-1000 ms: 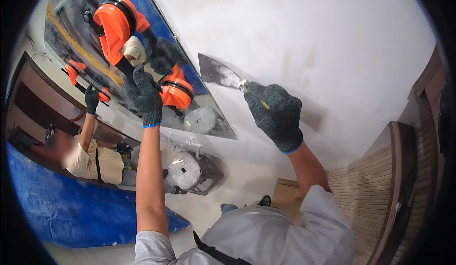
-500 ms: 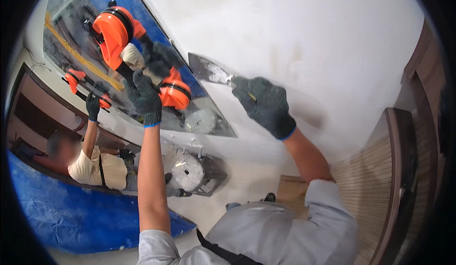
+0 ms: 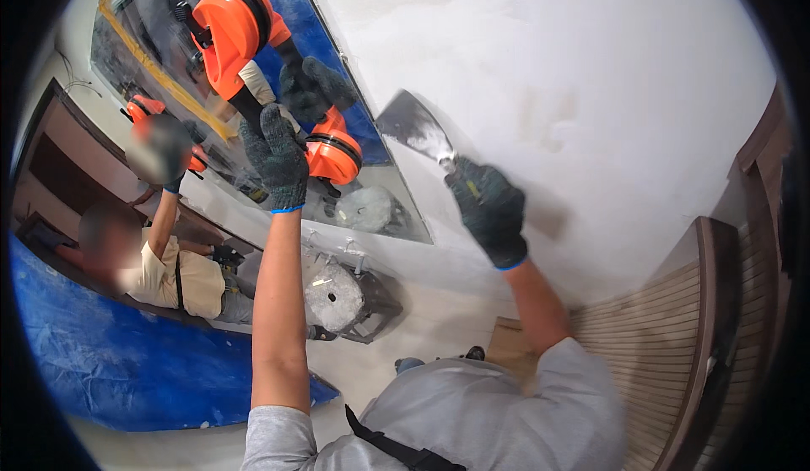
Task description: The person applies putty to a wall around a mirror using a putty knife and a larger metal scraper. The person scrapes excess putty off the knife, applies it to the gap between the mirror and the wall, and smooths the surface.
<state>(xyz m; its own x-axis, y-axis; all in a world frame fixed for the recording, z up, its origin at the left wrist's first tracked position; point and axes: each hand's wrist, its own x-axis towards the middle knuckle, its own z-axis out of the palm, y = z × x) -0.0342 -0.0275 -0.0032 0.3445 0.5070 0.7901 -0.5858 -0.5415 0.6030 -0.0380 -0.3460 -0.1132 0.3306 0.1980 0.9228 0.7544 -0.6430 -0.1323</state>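
A large mirror leans tilted against the white wall. Fixed to its glass is an orange two-cup suction lifter with a dark handle. My left hand, in a dark knitted glove, grips that handle between the upper cup and the lower cup. In my gloved right hand is a putty knife, its broad blade smeared with white. The blade's corner lies close to the mirror's right edge; whether they touch I cannot tell.
A co-worker at the left reaches up to a second orange suction lifter. Below the mirror stands a speckled round-topped stool. A blue sheet covers something at lower left. A dark-framed slatted panel stands on the right.
The putty knife has turned so that more of its blade face shows, and my right wrist has tilted. The whole view has shifted a little. My left hand keeps its hold on the lifter.
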